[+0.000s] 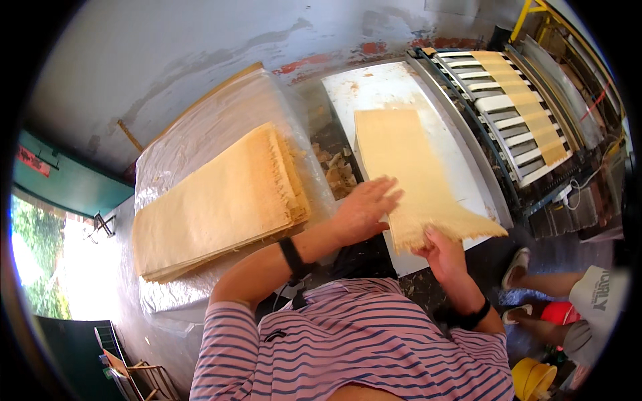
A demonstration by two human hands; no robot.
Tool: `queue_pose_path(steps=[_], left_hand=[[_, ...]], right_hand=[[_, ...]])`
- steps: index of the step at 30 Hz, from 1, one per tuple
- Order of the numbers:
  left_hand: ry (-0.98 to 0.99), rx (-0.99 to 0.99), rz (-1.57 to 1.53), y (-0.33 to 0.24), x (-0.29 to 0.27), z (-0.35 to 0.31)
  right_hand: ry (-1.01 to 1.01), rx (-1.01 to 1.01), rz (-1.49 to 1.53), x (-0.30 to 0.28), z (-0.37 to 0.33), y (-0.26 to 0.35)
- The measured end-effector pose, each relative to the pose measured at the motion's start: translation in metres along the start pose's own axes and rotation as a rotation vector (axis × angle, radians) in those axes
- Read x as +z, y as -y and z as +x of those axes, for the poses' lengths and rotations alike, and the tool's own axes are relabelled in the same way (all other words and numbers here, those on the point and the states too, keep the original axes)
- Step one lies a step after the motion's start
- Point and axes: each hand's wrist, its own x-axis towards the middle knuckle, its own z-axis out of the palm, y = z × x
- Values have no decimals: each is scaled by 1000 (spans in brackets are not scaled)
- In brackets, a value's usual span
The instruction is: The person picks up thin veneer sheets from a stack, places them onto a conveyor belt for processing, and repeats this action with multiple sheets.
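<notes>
A long, thin, pale-yellow sheet (408,167) with a ragged near edge lies on a white board in front of me. My right hand (441,255) pinches that ragged edge, thumb on top and fingers underneath. The edge flares out to the right of the hand. My left hand (366,208) is over the sheet's left side with fingers spread, slightly blurred; I cannot tell if it touches. To my left rests a thick stack of similar tan sheets (214,197), its frayed ends toward the right.
Clear plastic film (221,117) lies under the stack. Broken scraps (338,170) fill the gap beside the white board (348,83). At right stands a slatted conveyor (495,103) carrying a tan strip (521,100). Another person's legs (552,284) and a yellow bucket (531,379) are at lower right.
</notes>
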Motion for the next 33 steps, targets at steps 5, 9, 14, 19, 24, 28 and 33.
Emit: queue_pose_path(steps=[5,9,14,19,24,28,33], left_hand=[[-118,18,-637,-3,14,0],[-280,-325,-890,-3,-33,10],[-643,-452,-839,16,-129,-13],[-1126,-544,-966,59,-236,-94],[-1498,-362,-1184,128,-305,-226],[-1685,-427,-1124,167,-317,-356],[-1913,-721,-905,196,-273,-496]], right_hand=[[459,16,65,-3,-30,5],[602,230,-423,-1,-15,-29],[151,433,-530,-135,92,-101],[-215,251,-387,-69,150,-80],[617,2,-202,28,182,-43],[571,-155,-416,181,149,3],[674,-181,-508,284,173,-41]])
